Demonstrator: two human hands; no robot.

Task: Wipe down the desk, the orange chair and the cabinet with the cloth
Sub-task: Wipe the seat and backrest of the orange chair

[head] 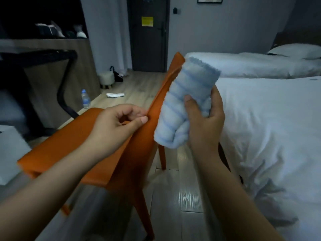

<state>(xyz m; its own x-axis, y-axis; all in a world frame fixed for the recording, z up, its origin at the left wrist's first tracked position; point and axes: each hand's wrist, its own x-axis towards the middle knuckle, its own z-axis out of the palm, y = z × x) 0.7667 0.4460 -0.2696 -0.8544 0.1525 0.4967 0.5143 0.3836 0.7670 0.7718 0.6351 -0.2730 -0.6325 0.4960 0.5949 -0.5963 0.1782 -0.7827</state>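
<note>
desk (34, 54): ten o'clock, black-framed
orange chair (69, 141): centre to eight o'clock; backrest edge rising toward twelve
left hand (119, 122): nine o'clock; thumb and forefinger pinching backrest edge
cloth (184, 105): rolled, blue-striped; one o'clock, just beside backrest
right hand (206, 119): three o'clock of cloth; fingers curled round it
bed (269, 127): three o'clock

cloth (182, 105): pale-blue striped, folded, upright | orange chair (60, 140): standing, backrest just beside cloth
</note>
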